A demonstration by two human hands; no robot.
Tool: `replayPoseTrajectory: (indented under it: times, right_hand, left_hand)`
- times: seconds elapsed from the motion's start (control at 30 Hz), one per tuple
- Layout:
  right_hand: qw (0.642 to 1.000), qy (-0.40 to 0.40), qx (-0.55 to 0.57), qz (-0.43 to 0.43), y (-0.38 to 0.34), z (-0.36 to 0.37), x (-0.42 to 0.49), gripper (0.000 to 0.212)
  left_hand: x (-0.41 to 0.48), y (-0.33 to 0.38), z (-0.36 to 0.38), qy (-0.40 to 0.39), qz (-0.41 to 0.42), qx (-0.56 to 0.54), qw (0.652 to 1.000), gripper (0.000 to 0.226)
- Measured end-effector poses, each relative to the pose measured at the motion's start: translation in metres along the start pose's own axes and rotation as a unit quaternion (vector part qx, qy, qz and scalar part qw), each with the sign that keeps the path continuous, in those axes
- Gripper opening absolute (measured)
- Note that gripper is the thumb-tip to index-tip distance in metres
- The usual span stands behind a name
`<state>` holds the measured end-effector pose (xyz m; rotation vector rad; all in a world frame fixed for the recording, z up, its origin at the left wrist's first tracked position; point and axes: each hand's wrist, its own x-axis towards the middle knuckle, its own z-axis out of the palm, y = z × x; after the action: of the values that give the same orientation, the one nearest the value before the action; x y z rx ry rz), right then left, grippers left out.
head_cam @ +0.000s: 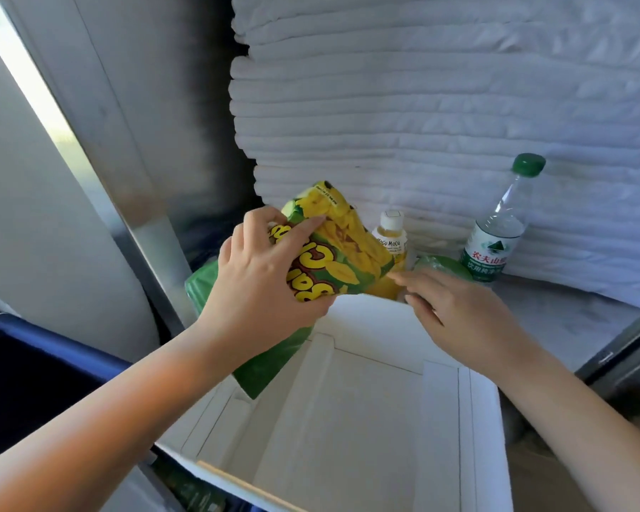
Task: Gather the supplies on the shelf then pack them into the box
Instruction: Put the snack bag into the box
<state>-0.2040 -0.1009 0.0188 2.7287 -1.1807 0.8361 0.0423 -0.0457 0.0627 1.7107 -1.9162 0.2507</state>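
While my left hand [263,275] grips the bag [340,249] just over the back edge of the box [348,419], my right hand [459,312] is loose, fingers out, near the bag's low corner. I think I should tip the bag flat and lay it down by one wall of the box, so the two bottles [496,238] at the back of the shelf [569,319] can fit too.

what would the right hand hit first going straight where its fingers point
Likely the lower corner of the snack bag, just ahead of the right hand; the small juice bottle stands behind, depth unclear.
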Motion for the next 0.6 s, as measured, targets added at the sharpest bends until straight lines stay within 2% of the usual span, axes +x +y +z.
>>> replayPoseTrajectory:
  times: [0.07,0.17,0.27,0.37,0.47,0.6]
  right_hand:
    - [0.998,0.056,-0.023,-0.008,-0.003,-0.001,-0.004,0.029]
    - [0.996,0.067,-0.015,-0.049,-0.007,-0.005,-0.008,0.042]
    - [0.992,-0.008,-0.034,-0.125,-0.015,-0.009,-0.008,0.057]
    - [0.984,-0.103,-0.036,-0.139,-0.019,-0.011,-0.005,0.069]
    - [0.972,-0.184,-0.04,-0.14,-0.02,-0.013,-0.004,0.089]
    - [0.952,-0.249,-0.054,-0.168,-0.027,-0.006,-0.004,0.107]
  left_hand:
    - [-0.013,0.002,0.002,-0.023,0.0,0.011,1.0,0.085]
    - [-0.028,0.007,0.007,-0.063,-0.004,0.009,0.998,0.088]
    - [-0.038,0.012,0.015,-0.106,0.006,0.009,0.994,0.091]
    - [-0.044,0.015,0.021,-0.131,0.028,0.018,0.991,0.095]
    - [-0.052,0.02,0.024,-0.13,0.063,0.02,0.989,0.099]
    - [-0.061,0.025,0.03,-0.096,0.099,0.024,0.99,0.096]
